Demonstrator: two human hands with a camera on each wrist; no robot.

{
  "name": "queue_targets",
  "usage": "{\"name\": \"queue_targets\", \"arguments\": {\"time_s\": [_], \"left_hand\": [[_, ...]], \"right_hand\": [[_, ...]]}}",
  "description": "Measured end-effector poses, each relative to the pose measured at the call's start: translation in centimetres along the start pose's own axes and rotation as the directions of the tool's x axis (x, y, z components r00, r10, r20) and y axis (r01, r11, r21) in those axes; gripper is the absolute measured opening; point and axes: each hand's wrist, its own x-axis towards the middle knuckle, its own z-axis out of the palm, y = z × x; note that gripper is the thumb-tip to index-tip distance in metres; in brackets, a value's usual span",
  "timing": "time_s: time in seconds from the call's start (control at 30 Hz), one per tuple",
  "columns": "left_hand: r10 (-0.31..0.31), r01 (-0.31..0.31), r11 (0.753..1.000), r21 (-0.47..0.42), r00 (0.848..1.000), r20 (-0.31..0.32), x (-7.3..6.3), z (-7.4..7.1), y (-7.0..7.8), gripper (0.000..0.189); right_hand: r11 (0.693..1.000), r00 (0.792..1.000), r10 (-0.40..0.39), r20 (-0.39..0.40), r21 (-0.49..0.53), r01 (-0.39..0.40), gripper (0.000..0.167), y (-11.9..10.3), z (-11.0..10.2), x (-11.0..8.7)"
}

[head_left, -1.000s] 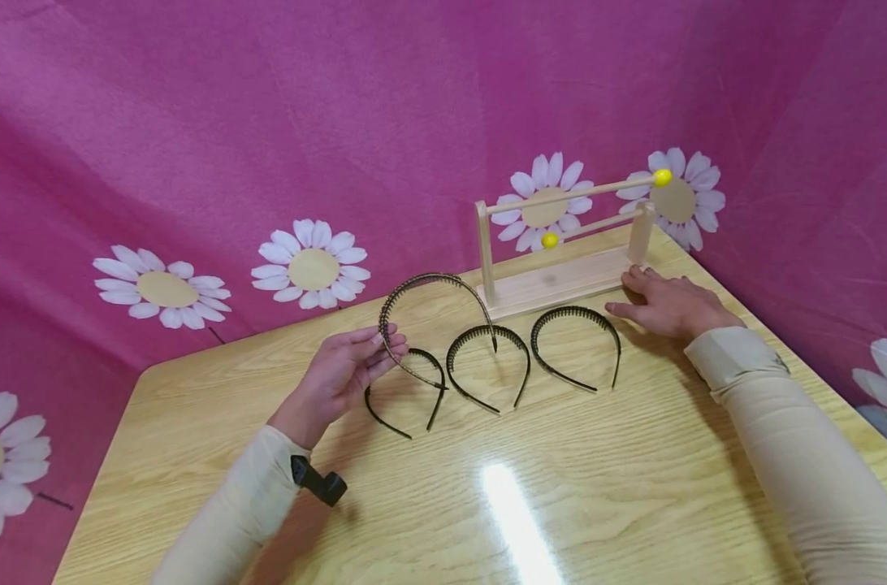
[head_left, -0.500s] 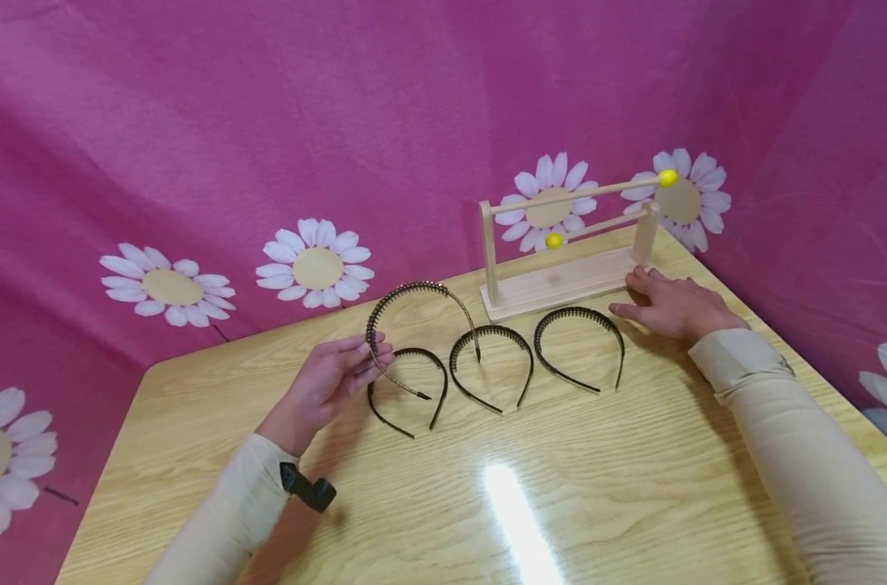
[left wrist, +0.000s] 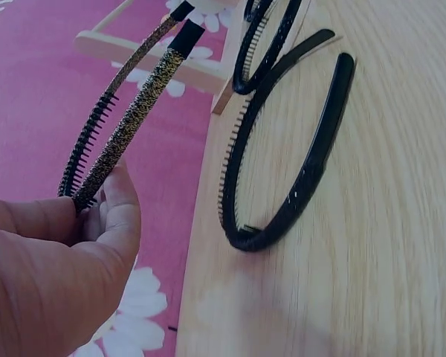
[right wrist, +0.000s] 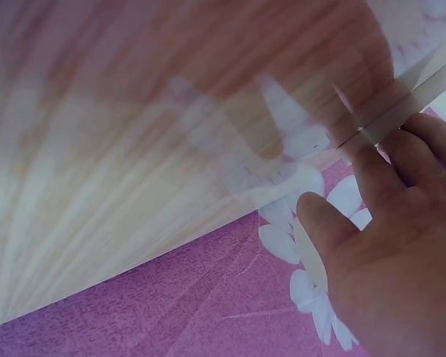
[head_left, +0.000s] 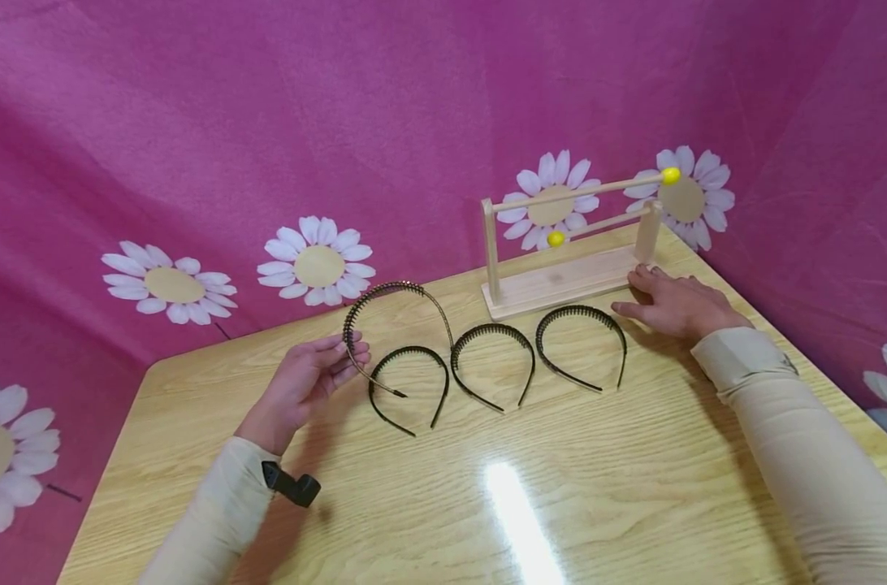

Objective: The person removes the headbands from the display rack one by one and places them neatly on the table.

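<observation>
My left hand (head_left: 297, 388) pinches a speckled gold-and-black toothed headband (left wrist: 130, 119) between thumb and fingers. The band is raised off the table, and its arch points up and away. Below and to its right lie a black headband (head_left: 411, 349), a second black headband (head_left: 493, 328) and a third black headband (head_left: 581, 309), side by side in a row with their open ends toward me. My right hand (head_left: 681, 309) rests at the right end of a wooden stand (head_left: 568, 281), its fingertips at the base. The stand has two rods, and nothing hangs on them.
A yellow knob (head_left: 671, 175) caps the upper rod and another yellow knob (head_left: 556, 239) the lower one. The wood-grain table (head_left: 385, 512) meets a pink daisy-print cloth (head_left: 414, 122) behind and at the sides. A black wrist camera (head_left: 292, 484) sits on my left sleeve.
My left hand has drawn left and slightly toward me, carrying the gold-and-black headband away from the stand. My right hand stays at the stand's base; the black headbands stay put.
</observation>
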Motion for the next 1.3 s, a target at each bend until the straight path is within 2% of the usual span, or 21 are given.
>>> {"name": "queue_targets", "arguments": {"time_s": [0.13, 0.3, 0.67, 1.03, 1.3], "left_hand": [[-0.007, 0.007, 1.0, 0.013, 1.0, -0.006, 0.0, -0.8, 0.2, 0.042], [-0.029, 0.029, 1.0, -0.004, 0.999, -0.045, -0.2, -1.9, 0.1, 0.038], [-0.036, 0.037, 0.999, 0.002, 0.997, -0.075, -1.4, -4.3, 0.1, 0.043], [-0.062, 0.057, 0.997, -0.046, 0.992, -0.112, -2.8, -6.3, 0.1, 0.028], [-0.073, 0.074, 0.997, 0.009, 0.993, -0.087, -3.7, -8.0, -0.2, 0.03]], "right_hand": [[1.0, 1.0, -0.009, -0.006, 0.001, 0.009, 0.093, 0.0, 0.0, 0.1], [1.0, 1.0, -0.01, -0.011, 0.001, 0.01, 0.091, 0.0, 0.1, 0.1], [1.0, 1.0, -0.001, -0.004, -0.004, 0.001, 0.093, 0.0, 0.1, 0.2], [1.0, 1.0, 0.001, 0.001, -0.005, -0.001, 0.094, 0.1, 0.2, 0.1], [1.0, 1.0, -0.008, -0.003, -0.009, 0.008, 0.094, 0.0, 0.2, 0.3]]}}
